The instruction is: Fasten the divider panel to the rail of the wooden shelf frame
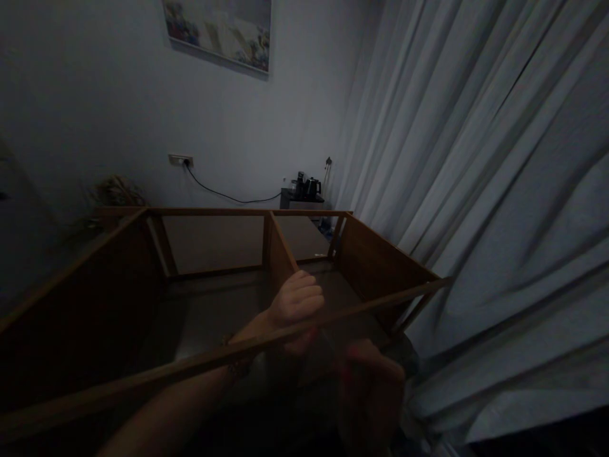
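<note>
A brown wooden cabinet frame (380, 260) lies open in front of me in a dim room, with a middle divider panel (280, 251) and a thin front rail (200, 363) crossing the view. My left hand (297, 301) reaches over that rail, its fingers curled shut around the near end of the divider panel. My right hand (371, 381) sits lower, behind the rail, dark and blurred; its fingers look curled but what they hold is hidden.
Grey curtains (476, 190) hang close on the right. A small stand with a kettle (311, 187) is at the far wall, beside a wall socket with a cable (181, 160). A picture (223, 32) hangs above. A plant (111, 190) stands far left.
</note>
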The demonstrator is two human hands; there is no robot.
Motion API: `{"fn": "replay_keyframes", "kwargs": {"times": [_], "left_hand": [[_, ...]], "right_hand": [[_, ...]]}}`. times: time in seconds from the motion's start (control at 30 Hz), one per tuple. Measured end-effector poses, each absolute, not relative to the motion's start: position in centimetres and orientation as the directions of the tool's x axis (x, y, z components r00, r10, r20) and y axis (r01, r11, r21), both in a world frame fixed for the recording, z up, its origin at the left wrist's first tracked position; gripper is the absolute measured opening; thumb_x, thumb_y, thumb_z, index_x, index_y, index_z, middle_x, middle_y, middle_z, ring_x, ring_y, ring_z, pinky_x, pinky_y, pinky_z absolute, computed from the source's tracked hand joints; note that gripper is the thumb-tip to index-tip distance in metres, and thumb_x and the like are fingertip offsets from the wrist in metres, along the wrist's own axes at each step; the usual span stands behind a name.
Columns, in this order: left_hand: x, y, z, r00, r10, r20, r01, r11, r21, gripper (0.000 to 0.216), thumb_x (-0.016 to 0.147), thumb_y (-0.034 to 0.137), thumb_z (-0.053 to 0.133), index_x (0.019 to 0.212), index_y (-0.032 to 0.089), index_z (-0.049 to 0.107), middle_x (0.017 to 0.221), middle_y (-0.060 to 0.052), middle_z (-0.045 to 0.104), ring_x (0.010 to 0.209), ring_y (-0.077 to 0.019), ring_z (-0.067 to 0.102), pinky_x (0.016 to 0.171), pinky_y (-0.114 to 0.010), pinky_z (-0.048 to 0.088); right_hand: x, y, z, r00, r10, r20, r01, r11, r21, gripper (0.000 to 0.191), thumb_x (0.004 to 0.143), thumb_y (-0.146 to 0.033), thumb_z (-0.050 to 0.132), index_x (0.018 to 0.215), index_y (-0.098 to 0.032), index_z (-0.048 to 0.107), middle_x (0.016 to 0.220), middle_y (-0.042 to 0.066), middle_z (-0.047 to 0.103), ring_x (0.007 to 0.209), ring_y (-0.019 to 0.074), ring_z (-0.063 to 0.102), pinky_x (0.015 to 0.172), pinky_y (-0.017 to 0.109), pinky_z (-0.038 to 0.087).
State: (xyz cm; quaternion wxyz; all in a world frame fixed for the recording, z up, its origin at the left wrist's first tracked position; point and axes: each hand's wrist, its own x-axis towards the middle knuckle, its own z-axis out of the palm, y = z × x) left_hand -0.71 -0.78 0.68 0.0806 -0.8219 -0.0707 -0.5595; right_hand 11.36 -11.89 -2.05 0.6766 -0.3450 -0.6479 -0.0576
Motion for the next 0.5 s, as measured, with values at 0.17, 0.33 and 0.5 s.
{"fn": "replay_keyframes", "kwargs": {"times": [0.17,0.33,0.5], "left_hand": [[-0.6,0.1,0.2,0.374,0.007,0.927,0.155,-0.986,-0.055,0.039,0.089,0.043,0.019,0.060,0.023,0.035,0.053,0.001,0.037,0.053,-0.0165,0.034,0.054,-0.034,0.031],[-0.6,0.5,0.0,0.383,-0.031,0.923,0.136,-0.987,-0.090,0.042,0.090,0.045,0.016,0.060,0.023,0.036,0.052,0.002,0.036,0.052,-0.0158,0.034,0.053,-0.034,0.032],[-0.6,0.0,0.0,0.402,0.049,0.914,0.202,-0.979,-0.037,0.045,0.090,0.046,0.011,0.063,0.024,0.039,0.054,0.000,0.039,0.053,-0.0175,0.036,0.053,-0.037,0.034]], "right_hand": [[11.9,-12.0,-2.4,0.012,0.449,0.894,0.353,0.834,-0.424,0.016,0.095,-0.032,0.049,0.091,-0.021,0.060,0.071,0.001,0.063,0.065,0.0141,0.061,0.054,0.026,0.049],[12.7,-11.4,-2.1,-0.104,0.393,0.914,0.264,0.897,-0.355,0.017,0.094,-0.033,0.052,0.101,-0.021,0.060,0.081,0.003,0.070,0.075,0.0165,0.065,0.063,0.029,0.055],[13.1,-11.2,-2.0,-0.141,0.423,0.895,0.275,0.885,-0.374,0.012,0.093,-0.030,0.053,0.101,-0.023,0.059,0.083,0.003,0.070,0.078,0.0167,0.065,0.065,0.031,0.055]]}}
